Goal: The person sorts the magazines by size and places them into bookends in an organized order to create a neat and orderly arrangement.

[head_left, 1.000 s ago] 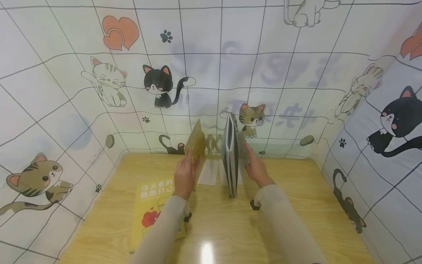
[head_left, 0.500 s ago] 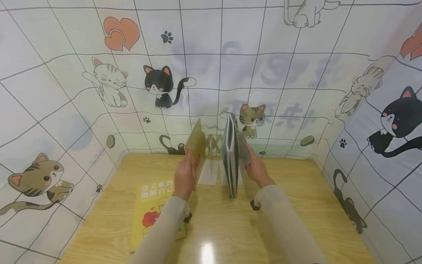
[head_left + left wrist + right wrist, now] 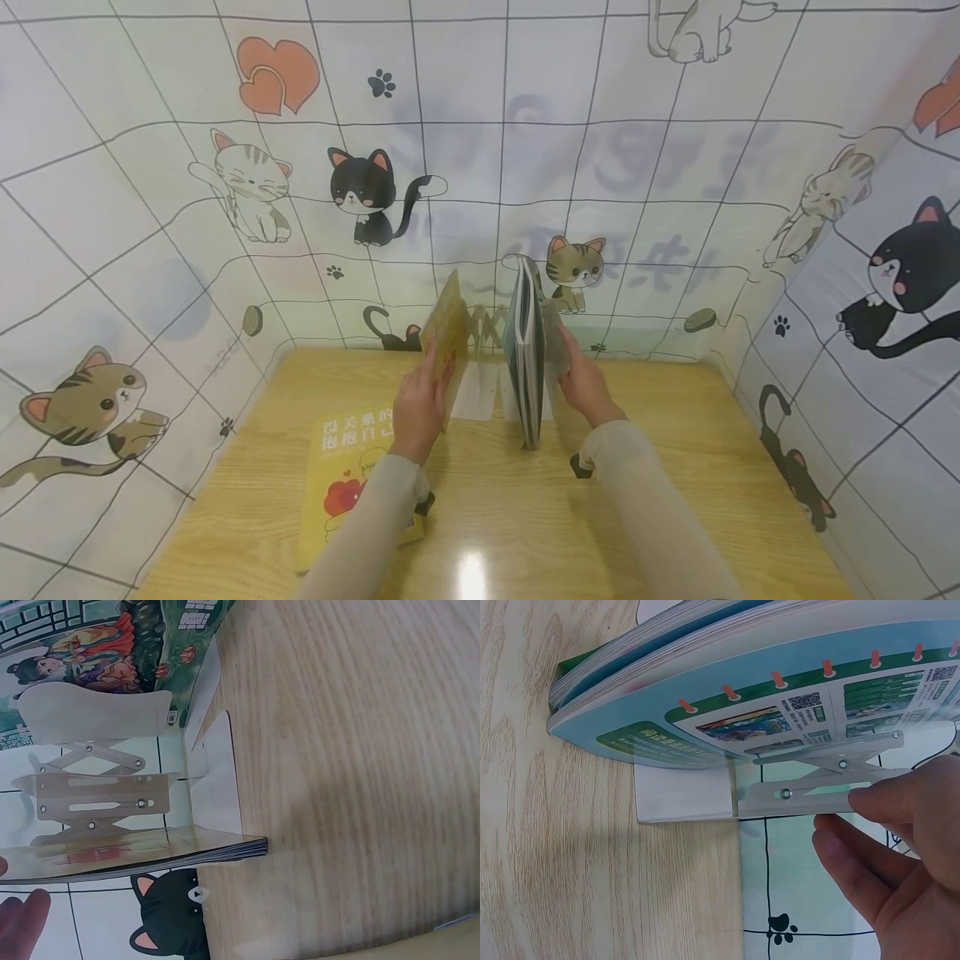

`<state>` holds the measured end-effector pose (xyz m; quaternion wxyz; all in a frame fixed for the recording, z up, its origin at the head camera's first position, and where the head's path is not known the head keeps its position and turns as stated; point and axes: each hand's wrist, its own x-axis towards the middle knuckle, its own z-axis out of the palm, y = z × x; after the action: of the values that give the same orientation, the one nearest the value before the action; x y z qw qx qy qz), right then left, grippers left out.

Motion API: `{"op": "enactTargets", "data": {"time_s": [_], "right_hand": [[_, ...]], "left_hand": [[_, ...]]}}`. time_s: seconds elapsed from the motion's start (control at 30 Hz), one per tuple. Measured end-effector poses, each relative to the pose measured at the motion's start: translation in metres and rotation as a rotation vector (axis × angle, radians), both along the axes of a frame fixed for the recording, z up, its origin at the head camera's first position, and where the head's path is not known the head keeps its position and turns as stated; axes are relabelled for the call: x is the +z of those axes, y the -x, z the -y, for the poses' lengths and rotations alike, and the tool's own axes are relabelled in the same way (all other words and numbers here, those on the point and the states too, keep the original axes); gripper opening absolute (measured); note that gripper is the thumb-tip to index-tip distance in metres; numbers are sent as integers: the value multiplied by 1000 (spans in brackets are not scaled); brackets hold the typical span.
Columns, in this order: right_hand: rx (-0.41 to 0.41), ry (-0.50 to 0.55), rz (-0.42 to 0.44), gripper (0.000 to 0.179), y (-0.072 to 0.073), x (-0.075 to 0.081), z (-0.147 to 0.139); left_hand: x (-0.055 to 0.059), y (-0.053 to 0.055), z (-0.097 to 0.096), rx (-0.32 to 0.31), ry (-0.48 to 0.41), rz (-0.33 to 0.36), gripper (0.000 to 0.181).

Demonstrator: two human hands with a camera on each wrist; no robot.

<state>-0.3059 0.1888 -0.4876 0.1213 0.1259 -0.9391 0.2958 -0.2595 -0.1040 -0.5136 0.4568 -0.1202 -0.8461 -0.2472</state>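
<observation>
A white metal expandable bookend (image 3: 474, 392) with crossed scissor links stands on the table by the back wall. At its left, my left hand (image 3: 418, 410) grips an upright thin yellow book (image 3: 447, 333). In the left wrist view fingers (image 3: 22, 922) show on both sides of that book, mostly cut off by the frame. Thick blue-green books (image 3: 527, 358) stand upright inside the bookend's right part. Between thumb and fingers, my right hand (image 3: 900, 840) pinches the bookend's right end plate (image 3: 802, 802).
A yellow book (image 3: 330, 467) with a red flower lies flat on the wooden table (image 3: 510, 517), partly under the left forearm. White cloth walls (image 3: 480, 167) with cat prints enclose the back and sides.
The left hand and wrist have shifted very slightly toward the left. The right hand, the bookend and the books look still.
</observation>
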Motion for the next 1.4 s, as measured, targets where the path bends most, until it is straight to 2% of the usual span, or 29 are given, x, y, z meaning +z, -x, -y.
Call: {"op": "enactTargets", "data": {"time_s": [0.17,0.47,0.6,0.97,1.1,1.27,1.4], "right_hand": [[2,11,4,97,0,1,0],[-7,3,20,97,0,1,1],[-2,8,18,96,0,1,2],[-2,8,30,97,0,1,1],[-3,10,36,97,1,1,1],[4,17,35,99,0,2,1],[1,26,25,101,0,2,2]], "left_hand": [[-1,-6,3,-5,10,12,68],[-16,-20,14,-16,44,25,65],[-22,-24,17,-26,54,32,63],[-30,-31,24,-32,42,75,65],[-34,-33,33,-15,36,98,65],[-42,-34,46,35,44,128,63],[-46,-36,55,91,31,204,59]]}}
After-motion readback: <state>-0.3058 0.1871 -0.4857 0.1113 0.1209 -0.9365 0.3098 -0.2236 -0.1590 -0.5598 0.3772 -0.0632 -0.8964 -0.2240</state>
